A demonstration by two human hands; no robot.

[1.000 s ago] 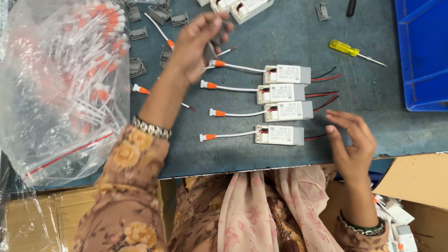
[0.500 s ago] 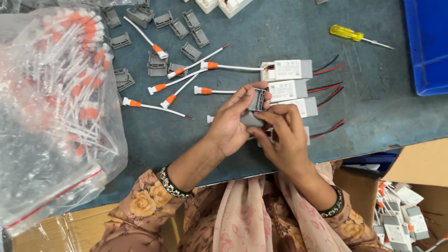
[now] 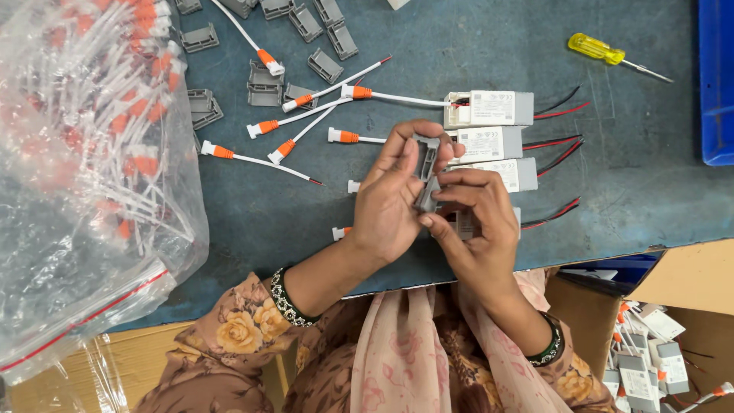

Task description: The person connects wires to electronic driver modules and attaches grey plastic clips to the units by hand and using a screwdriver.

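Observation:
My left hand (image 3: 390,203) and my right hand (image 3: 478,222) meet over the blue-grey table (image 3: 642,191), both pinching small grey plastic clips (image 3: 425,164) between the fingertips. Under and beside the hands lies a row of white and grey driver boxes (image 3: 489,108) with red and black wires on the right and white cables with orange ends on the left. Loose white cables with orange ends (image 3: 264,126) lie left of the hands.
A large clear bag of white and orange cables (image 3: 84,168) fills the left side. Several loose grey clips (image 3: 306,23) lie at the top. A yellow-handled screwdriver (image 3: 604,53) lies top right beside a blue bin (image 3: 717,84). A cardboard box with finished boxes (image 3: 650,352) sits lower right.
My left hand came back from the far clips and joined my right hand over the driver boxes. Both hands now hold grey clips; the view has shifted slightly.

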